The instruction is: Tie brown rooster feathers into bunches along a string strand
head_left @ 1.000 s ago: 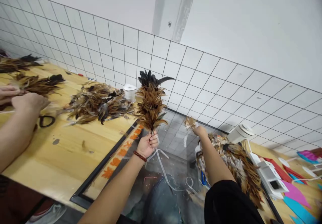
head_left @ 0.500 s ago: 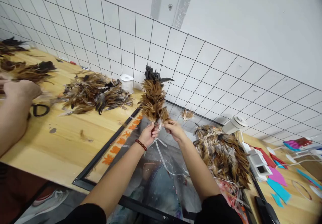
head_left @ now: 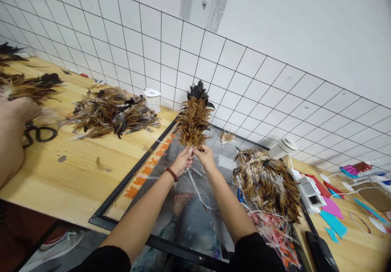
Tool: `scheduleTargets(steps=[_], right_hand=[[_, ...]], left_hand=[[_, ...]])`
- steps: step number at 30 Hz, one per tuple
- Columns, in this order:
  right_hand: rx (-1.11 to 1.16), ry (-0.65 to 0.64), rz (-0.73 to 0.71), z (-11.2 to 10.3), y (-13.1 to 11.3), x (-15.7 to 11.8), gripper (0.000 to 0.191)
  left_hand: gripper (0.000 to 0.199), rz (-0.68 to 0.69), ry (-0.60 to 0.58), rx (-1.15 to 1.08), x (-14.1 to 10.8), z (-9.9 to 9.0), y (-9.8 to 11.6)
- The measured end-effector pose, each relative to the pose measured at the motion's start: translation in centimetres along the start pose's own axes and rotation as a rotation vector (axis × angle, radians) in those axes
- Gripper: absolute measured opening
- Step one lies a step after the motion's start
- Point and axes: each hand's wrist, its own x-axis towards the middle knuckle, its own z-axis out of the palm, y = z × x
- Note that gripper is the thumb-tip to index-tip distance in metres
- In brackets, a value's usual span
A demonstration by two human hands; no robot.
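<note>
A bundle of brown feathers (head_left: pixel 194 121) with black tips stands upright between my hands, its base gathered at my fingers. My left hand (head_left: pixel 182 161), with a beaded bracelet at the wrist, is closed around that base. Close beside it, my right hand (head_left: pixel 205 158) pinches at the bottom of the same bundle; fingertips and quills overlap too much to separate. White ribbon (head_left: pixel 197 188) trails below my hands over the black-framed glass panel (head_left: pixel 105 222). A small feather tuft (head_left: pixel 226 137) lies on the glass beyond my right hand.
Loose feathers (head_left: pixel 265 182) are heaped at right, another feather pile (head_left: pixel 113 111) at left. A co-worker's hand (head_left: pixel 18 117) is near black-handled scissors (head_left: pixel 39 134) at far left. A ribbon spool (head_left: pixel 152 100) and a white cylinder (head_left: pixel 283 147) stand near the wire grid (head_left: pixel 214 60).
The feather bundle has swung rightward and turned, standing straighter. My right hand has shifted slightly left, closer to my left hand. The co-worker's hand has moved left, showing more of the scissors.
</note>
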Motion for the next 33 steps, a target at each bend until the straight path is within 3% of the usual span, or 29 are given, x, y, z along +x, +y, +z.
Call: scheduleTargets(steps=[2, 3, 7, 9, 12, 16, 20, 25, 27, 30, 33], right_hand=[[0.012, 0.013, -0.020, -0.3, 0.1, 0.0, 0.026], [0.066, -0.056, 0.028, -0.6, 0.0, -0.1, 0.032], [0.229, -0.594, 0.419, -2.7, -0.9, -0.6, 0.040], [0.181, -0.685, 0.504, -4.0, -1.8, -0.9, 0.039], [0.134, -0.693, 0.512, -5.2, -2.9, -1.5, 0.037], [0.078, -0.709, 0.471, -4.7, -3.3, -2.7, 0.039], [-0.091, -0.435, 0.261, -3.8, -2.6, -3.3, 0.030], [0.218, -0.225, 0.444, -4.3, -2.8, -3.6, 0.030], [0.164, -0.239, 0.411, -3.8, -2.6, -3.9, 0.033], [-0.006, -0.368, 0.300, -2.8, -1.7, -4.5, 0.033], [-0.072, -0.395, 0.352, -3.3, -1.6, -4.4, 0.029]], left_hand=[[0.033, -0.010, 0.004, -0.050, 0.0, 0.0, 0.2], [0.032, -0.013, -0.003, -0.089, -0.1, -0.1, 0.3], [0.023, -0.032, -0.073, -0.220, -0.7, -0.4, 1.3], [0.021, -0.050, -0.123, -0.238, -1.1, -0.5, 1.7], [0.022, -0.048, -0.152, -0.188, -1.4, -0.4, 2.0], [0.031, 0.018, -0.130, -0.060, -1.4, 0.1, 1.5], [0.038, 0.026, -0.142, 0.004, -1.4, 0.4, 1.0], [0.040, 0.007, -0.170, -0.027, -1.3, 0.3, 0.7], [0.039, 0.029, -0.148, -0.035, -1.2, 0.3, 0.6], [0.037, 0.042, -0.137, -0.038, -1.3, 0.4, 0.5], [0.036, 0.027, -0.177, -0.050, -1.5, 0.3, 0.9]])
